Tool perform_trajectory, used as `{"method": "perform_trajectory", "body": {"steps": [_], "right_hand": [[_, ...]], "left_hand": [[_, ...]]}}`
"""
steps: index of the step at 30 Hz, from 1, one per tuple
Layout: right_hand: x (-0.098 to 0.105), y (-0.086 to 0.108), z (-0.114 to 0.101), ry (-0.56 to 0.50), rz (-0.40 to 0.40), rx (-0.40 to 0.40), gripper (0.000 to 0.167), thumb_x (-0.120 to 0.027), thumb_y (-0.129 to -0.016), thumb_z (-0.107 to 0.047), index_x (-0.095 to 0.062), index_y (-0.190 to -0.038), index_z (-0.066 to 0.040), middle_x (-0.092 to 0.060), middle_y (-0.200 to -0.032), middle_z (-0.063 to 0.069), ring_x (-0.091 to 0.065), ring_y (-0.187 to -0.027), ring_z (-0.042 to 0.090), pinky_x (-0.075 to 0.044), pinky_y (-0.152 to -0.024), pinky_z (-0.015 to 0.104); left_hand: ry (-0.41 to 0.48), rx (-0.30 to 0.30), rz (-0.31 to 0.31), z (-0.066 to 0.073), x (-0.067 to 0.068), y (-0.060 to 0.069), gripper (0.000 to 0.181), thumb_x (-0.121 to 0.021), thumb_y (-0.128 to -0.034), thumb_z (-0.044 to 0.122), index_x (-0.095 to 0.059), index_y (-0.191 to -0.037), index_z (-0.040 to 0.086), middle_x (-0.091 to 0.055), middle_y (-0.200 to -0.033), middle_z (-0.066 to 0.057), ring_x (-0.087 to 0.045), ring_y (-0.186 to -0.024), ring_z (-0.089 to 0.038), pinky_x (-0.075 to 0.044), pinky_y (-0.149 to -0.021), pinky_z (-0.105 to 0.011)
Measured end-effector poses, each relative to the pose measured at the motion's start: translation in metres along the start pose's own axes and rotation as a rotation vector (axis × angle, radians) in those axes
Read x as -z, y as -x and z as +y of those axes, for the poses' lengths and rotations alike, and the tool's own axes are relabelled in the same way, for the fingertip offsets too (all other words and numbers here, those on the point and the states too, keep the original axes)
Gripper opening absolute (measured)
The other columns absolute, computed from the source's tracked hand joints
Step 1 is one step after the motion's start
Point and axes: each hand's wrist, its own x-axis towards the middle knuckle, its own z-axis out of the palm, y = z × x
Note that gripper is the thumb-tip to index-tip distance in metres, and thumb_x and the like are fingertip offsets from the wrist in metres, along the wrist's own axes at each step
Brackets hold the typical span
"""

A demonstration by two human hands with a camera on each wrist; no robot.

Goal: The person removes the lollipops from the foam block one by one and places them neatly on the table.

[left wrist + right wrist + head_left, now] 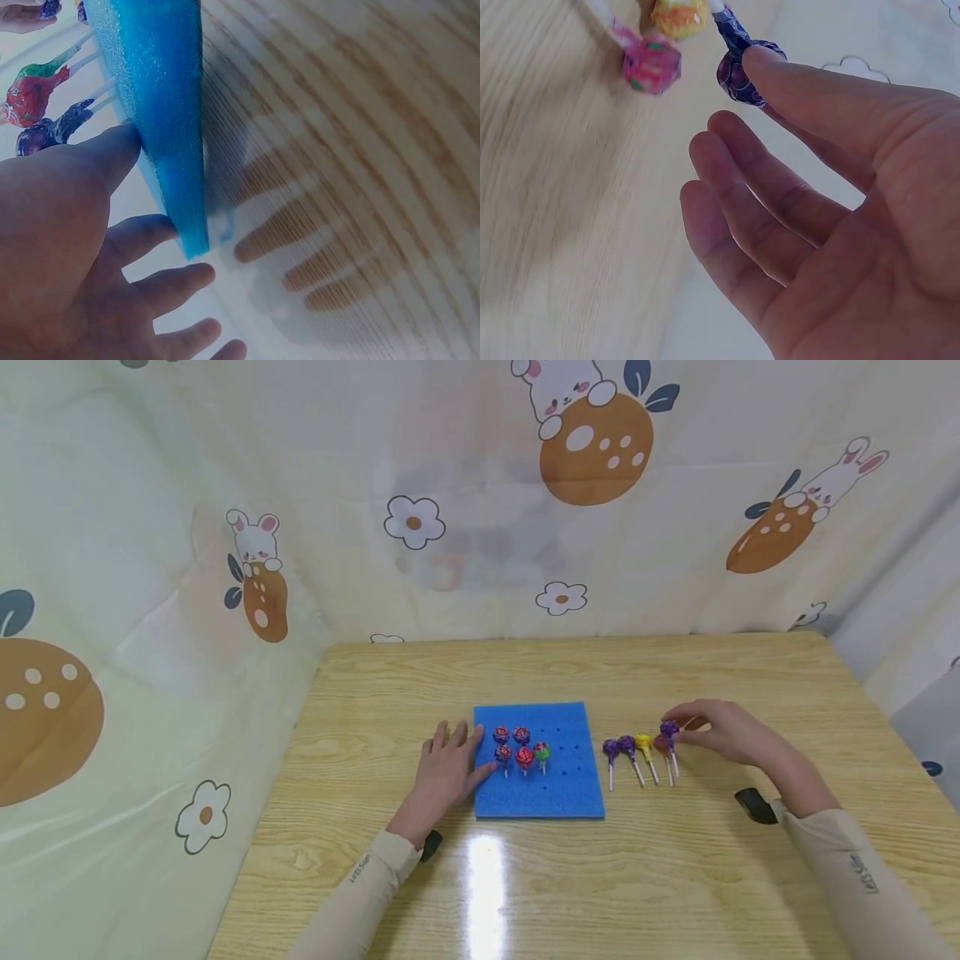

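Observation:
A blue foam board (525, 797) lies on the table with several lollipops standing in it, among them a red one (524, 757) and a green one (542, 752). My left hand (442, 774) is spread at the board's left edge; in the left wrist view the thumb and index finger of that hand (67, 232) touch the foam. Right of the board, my right hand (723, 732) pinches a purple lollipop (741, 71) by its wrapped head between thumb and index finger, the other fingers loosely bent. Its stick points down in the head view, above a reddish lollipop (652, 66).
Two purple lollipops (611, 748) (627, 745) and a yellow one (644, 742) lie in a row between the board and my right hand. Small holes dot the board's right part. A patterned curtain (480, 568) hangs behind the wooden table (645, 877).

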Motion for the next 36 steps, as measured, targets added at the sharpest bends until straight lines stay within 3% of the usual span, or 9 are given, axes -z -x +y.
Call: {"method": "perform_trajectory", "body": {"steps": [10, 19, 36], "right_hand": [[0.003, -0.006, 0.019, 0.032, -0.039, -0.068, 0.032, -0.067, -0.095, -0.011, -0.066, -0.123, 0.005, -0.071, -0.106, 0.019, -0.068, -0.098, 0.038, -0.054, -0.084, 0.054], [-0.004, -0.007, 0.033, 0.051, -0.07, -0.076, 0.025, -0.066, -0.092, -0.004, -0.067, -0.115, 0.006, -0.072, -0.1, 0.019, -0.068, -0.093, 0.038, -0.055, -0.08, 0.053], [-0.013, -0.009, 0.035, 0.043, -0.106, -0.113, 0.023, -0.064, -0.093, -0.004, -0.067, -0.114, 0.006, -0.072, -0.102, 0.021, -0.067, -0.096, 0.037, -0.054, -0.082, 0.053]], "left_hand": [[0.006, 0.013, -0.015, 0.0, -0.001, 0.0, 0.069, -0.05, -0.0995, 0.058, -0.039, -0.156, 0.021, -0.037, -0.161, -0.014, -0.025, -0.151, -0.042, -0.033, -0.116, -0.059], [0.015, 0.018, -0.021, 0.001, 0.0, 0.001, 0.069, -0.051, -0.0995, 0.058, -0.038, -0.156, 0.021, -0.036, -0.162, -0.014, -0.024, -0.152, -0.042, -0.032, -0.116, -0.059], [-0.01, 0.01, -0.003, 0.0, -0.004, 0.0, 0.069, -0.05, -0.0991, 0.059, -0.039, -0.156, 0.022, -0.038, -0.161, -0.013, -0.025, -0.151, -0.042, -0.034, -0.115, -0.059]]}}
